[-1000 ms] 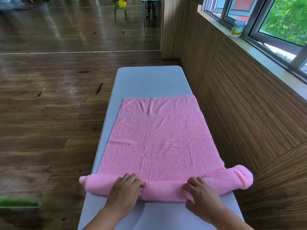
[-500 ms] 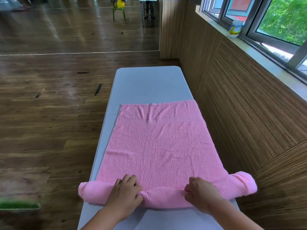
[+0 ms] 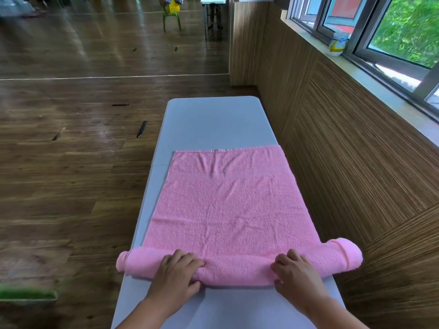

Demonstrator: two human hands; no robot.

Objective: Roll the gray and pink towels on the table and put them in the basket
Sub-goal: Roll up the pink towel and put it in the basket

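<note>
- Since the earlier frames, the far hem of the pink towel (image 3: 225,210) has drawn closer to the seam that crosses the table (image 3: 213,122), and we see less flat cloth ahead of the hands. Both hands have stayed on the rolled part.
- We find the roll (image 3: 237,273) lying crosswise near the table's near edge. Its left end juts past the left long edge. Its thicker right end hangs past the right long edge, on the side of the wood-panelled wall (image 3: 356,174).
- The unrolled part of the towel lies flat on the tabletop and runs away from the roll toward the far end. Its far hem sits just beyond the seam, and its right side follows the right long edge.
- The left hand (image 3: 177,269) grips the roll left of its middle. Its fingers (image 3: 183,256) lie close together and curl over the top, and the thumb presses the near face.
- The right hand (image 3: 294,273) grips the roll right of its middle. Its fingers (image 3: 288,257) are likewise close together and curled over the crest, with the thumb tucked at the near side.
- Between the two hands the roll sags slightly and shows a crease at each grip.
- A yellow basket (image 3: 171,5) on a green chair (image 3: 171,20) stands far off across the wooden floor (image 3: 71,174). A white tub (image 3: 337,45) rests on the window sill (image 3: 384,91).
</note>
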